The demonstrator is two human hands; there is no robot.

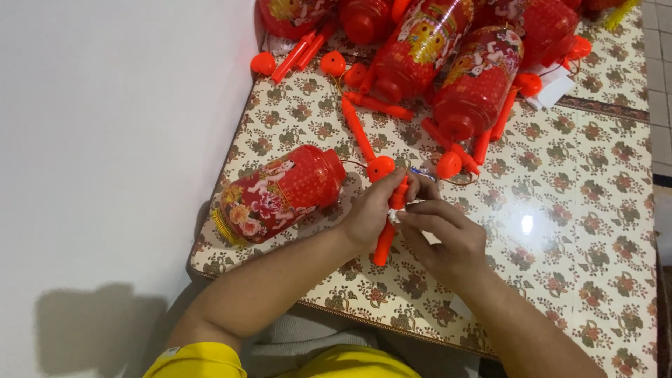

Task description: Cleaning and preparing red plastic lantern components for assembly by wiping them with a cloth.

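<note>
Left hand [373, 213]: curled around an orange plastic stick handle [387, 234], gripped near its upper end and held tilted, lower end resting on the table, probably to steady it for fine work at the top. Right hand [448, 234]: fingertips pinched on something small and pale against the handle just beside the left thumb; exact item too small to tell. Orange ball cap [380, 168]: just above the left hand, joined by a thin wire to a red lantern [280, 194]. Lantern: barrel-shaped, lying on its side at the table's left edge, printed with flowers and pale figures, yellow fringe at the near end, red ribbed cap at the far end; laid flat, likely so as not to roll or pull on the wire. Further lanterns [448, 63]: several of the same kind, red with gold and white print, heaped on their sides at the far end, with loose orange sticks [358, 129] and ball caps [449, 165] scattered between. White tag or slip [553, 87]: rectangular, at the far right beside the heap. Small white scrap [458, 306]: on the table under the right forearm. Table [581, 231]: glossy top, cream floral pattern, set against a white wall [112, 140]. Yellow garment [203, 360]: at bottom of view.
</note>
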